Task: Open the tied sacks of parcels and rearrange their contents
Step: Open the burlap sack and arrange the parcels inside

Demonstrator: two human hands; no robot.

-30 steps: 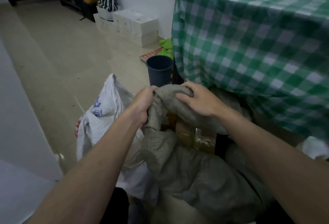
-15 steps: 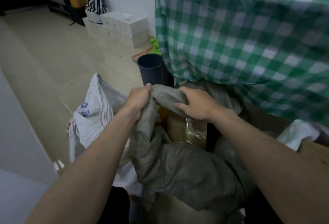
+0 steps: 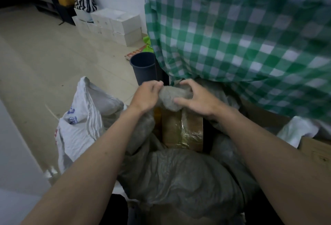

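Observation:
A grey woven sack (image 3: 179, 174) stands on the floor in front of me with its mouth bunched up at the far side. My left hand (image 3: 146, 96) grips the bunched cloth from the left. My right hand (image 3: 195, 97) holds the same bunch from the right, fingers curled around it. Below the bunch the sack gapes, and a brown cardboard parcel (image 3: 180, 131) wrapped in clear tape shows inside. A white sack (image 3: 78, 122) with blue print stands open to the left, grey cloth showing in its mouth.
A table under a green checked cloth (image 3: 241, 36) overhangs the sack at the right. A dark bin (image 3: 143, 67) stands by the table leg. White boxes (image 3: 114, 25) are stacked along the far wall. A white cloth (image 3: 297, 130) and a cardboard edge lie at right.
Both hands have drawn closer together on the bunched sack mouth and lifted it a little. The gap below has widened, showing more of the taped parcel.

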